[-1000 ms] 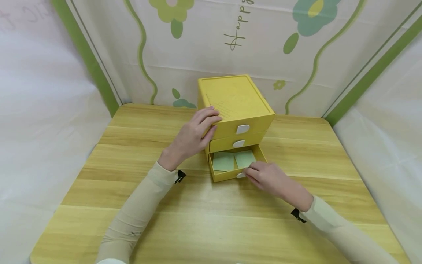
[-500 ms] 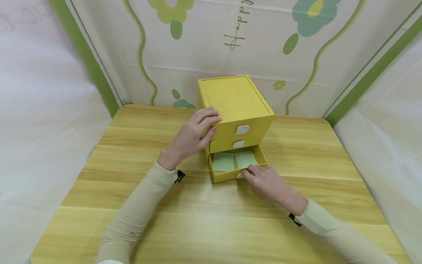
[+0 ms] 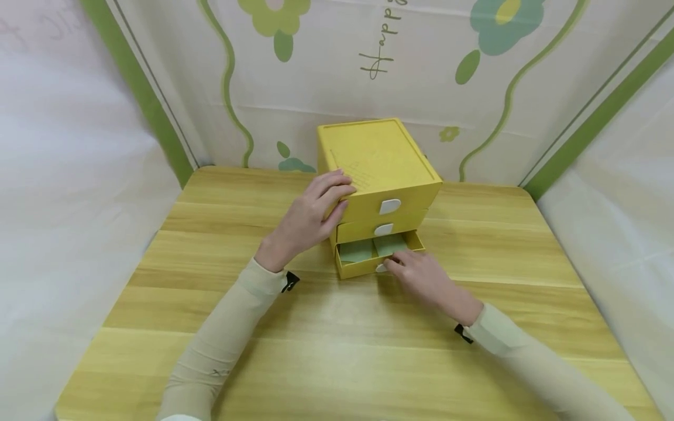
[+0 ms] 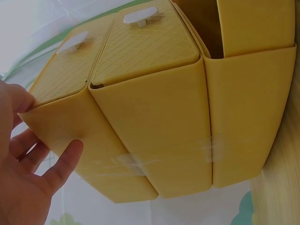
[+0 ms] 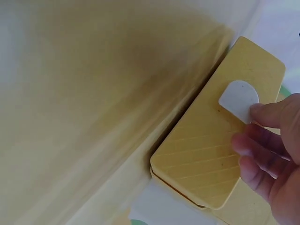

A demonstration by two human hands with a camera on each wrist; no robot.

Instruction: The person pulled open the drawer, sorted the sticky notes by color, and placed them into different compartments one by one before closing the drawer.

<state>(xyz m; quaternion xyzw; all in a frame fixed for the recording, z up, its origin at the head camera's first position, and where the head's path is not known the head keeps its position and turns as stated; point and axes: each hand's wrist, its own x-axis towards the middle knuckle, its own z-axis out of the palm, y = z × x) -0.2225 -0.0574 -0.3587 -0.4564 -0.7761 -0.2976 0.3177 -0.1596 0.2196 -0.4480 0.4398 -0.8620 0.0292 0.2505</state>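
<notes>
A yellow three-drawer desktop cabinet [image 3: 376, 152] stands on the table. Its bottom drawer [image 3: 355, 269] is partly pulled out, while the two drawers above are closed. Pale green paper squares [image 3: 356, 251] lie inside the drawer. My left hand [image 3: 307, 214] rests on the cabinet's top left front corner, fingers on the top and thumb near the front; the left wrist view has the fingers spread around that corner. At the bottom drawer's white handle [image 5: 239, 99], my right hand [image 3: 421, 276] pinches the edge, thumb against it, other fingers bent close to the drawer front.
The wooden table [image 3: 337, 362] extends around the cabinet. Right behind it hangs a white curtain [image 3: 316, 76] printed with flowers and green lines. White sheeting [image 3: 79, 204] borders the left side of the table.
The bottom drawer has slid inward, covering more of the paper squares. My right hand has moved with it toward the cabinet. The left hand has stayed on the corner.
</notes>
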